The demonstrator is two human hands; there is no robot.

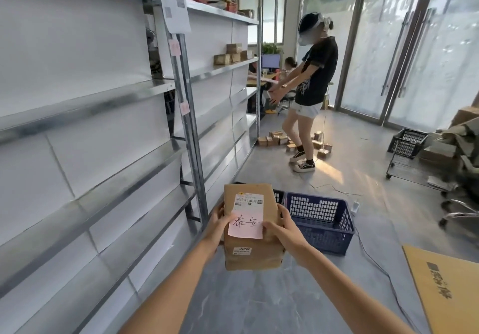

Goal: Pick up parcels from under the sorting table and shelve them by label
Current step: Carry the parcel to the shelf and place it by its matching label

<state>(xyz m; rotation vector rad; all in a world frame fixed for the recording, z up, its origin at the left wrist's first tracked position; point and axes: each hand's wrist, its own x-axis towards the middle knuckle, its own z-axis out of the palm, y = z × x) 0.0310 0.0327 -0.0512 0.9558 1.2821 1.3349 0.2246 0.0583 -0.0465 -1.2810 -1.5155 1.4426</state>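
Note:
I hold a brown cardboard parcel in front of me with both hands. It carries a white shipping label at the top and a pink note with handwritten characters on its face; a small sticker reads 2259. My left hand grips its left side. My right hand grips its right side, thumb at the note's edge. The metal shelving with bare white-backed shelves runs along my left.
A blue plastic crate stands on the floor just beyond the parcel. A person stands ahead by the shelves among several small boxes on the floor. A wire cart and cardboard pile sit right; a flat carton lies near right.

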